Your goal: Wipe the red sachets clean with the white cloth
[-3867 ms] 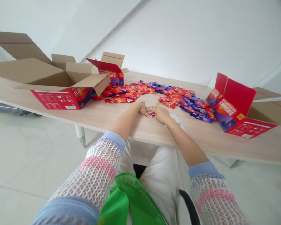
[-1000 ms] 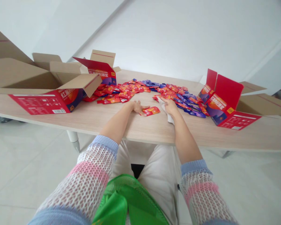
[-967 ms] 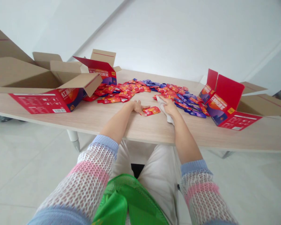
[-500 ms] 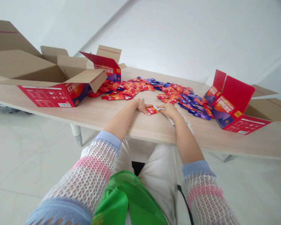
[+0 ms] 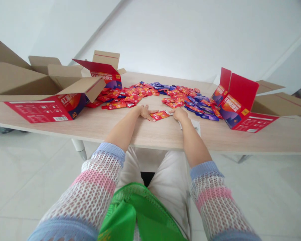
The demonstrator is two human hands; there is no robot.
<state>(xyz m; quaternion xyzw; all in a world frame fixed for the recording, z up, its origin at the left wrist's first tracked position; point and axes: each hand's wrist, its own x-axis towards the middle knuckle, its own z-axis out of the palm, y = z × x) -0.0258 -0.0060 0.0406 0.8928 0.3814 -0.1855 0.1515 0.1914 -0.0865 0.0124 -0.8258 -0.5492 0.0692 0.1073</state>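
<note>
A red-and-orange sachet point(image 5: 162, 115) lies on the table between my hands. My left hand point(image 5: 145, 112) grips its left end, with thumb and forefinger apart along the edge. At the opposite end, the fingers of my right hand point(image 5: 180, 114) are closed on the sachet's corner, where a small strip of white shows. A white cloth point(image 5: 196, 126) lies under my right wrist; whether part of it is in the palm is hidden. Behind my hands, red sachets point(image 5: 137, 93) and purple sachets point(image 5: 203, 108) spread in a loose arc.
A large open carton point(image 5: 40, 107) stands at the left, its flaps reaching outward. Behind it is a smaller open red box point(image 5: 105, 73). Another open red box point(image 5: 240, 107) stands at the right. The pale wooden table point(image 5: 155, 137) has its front edge near my knees.
The white cloth has drawn back from the sachet and now shows mainly under my right wrist. More of the sachet's face is visible. The view has shifted slightly to the right.
</note>
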